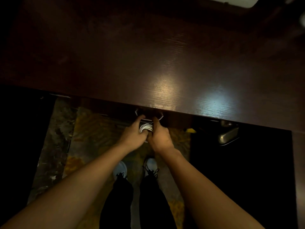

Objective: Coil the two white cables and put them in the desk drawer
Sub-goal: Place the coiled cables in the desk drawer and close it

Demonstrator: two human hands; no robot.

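A white coiled cable [146, 127] shows between my two hands, just below the front edge of the dark wooden desk [165, 63]. My left hand [134, 133] grips the coil from the left, its fingers curled around the loops. My right hand [159, 136] is closed beside it, thumb raised toward the metal drawer handle [149, 115] on the drawer front [175, 120]. I cannot tell whether the coil holds one cable or two. The drawer front sits under the desk edge; its inside is hidden.
A white object [231, 0] lies at the desk's far right corner. A metal door handle [228, 135] juts out at the right below the desk. A patterned rug [92, 138] covers the floor, with my shoes [119, 168] on it.
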